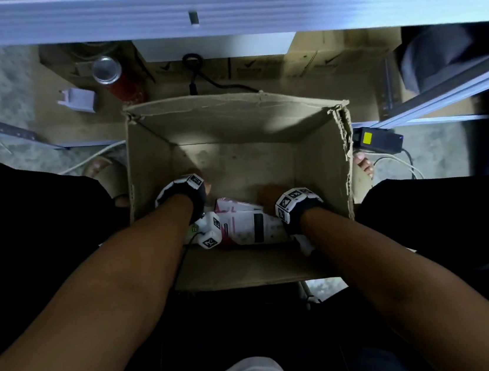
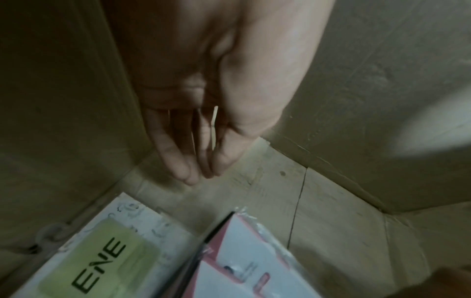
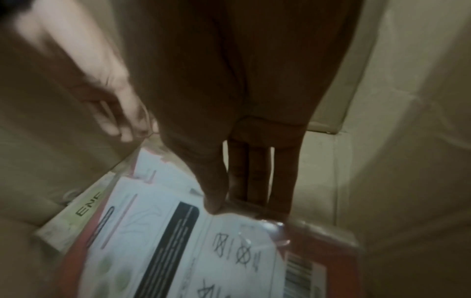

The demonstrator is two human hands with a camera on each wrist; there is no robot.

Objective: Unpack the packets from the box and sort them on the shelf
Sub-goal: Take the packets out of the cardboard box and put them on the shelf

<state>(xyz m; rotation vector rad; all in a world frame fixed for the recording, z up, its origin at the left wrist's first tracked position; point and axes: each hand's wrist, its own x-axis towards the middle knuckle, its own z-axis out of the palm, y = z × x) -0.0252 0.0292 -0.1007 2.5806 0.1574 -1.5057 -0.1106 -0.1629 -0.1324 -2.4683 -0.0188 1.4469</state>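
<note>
An open cardboard box [image 1: 154, 165] stands on the floor between my feet. Two packets lie at its near end: a pink-and-white packet [image 1: 248, 223] on top, and a green-labelled packet [image 2: 102, 252] half under it on the left. My right hand [image 3: 242, 209] pinches the far edge of the pink-and-white packet [image 3: 203, 252], thumb on top and fingers [image 3: 282, 181] reaching down past the edge. My left hand [image 2: 201, 167] hangs empty over the bare box floor near the left wall, fingers straight, just beyond the green-labelled packet. The shelf rail [image 1: 216, 13] crosses the top of the head view.
The box's right rim [image 1: 344, 130] is torn. Beyond the box on the low cardboard-lined shelf lie a red can [image 1: 119, 80], a white plastic piece [image 1: 78, 99] and a black cable [image 1: 202, 76]. A black power adapter [image 1: 380, 137] sits right of the box.
</note>
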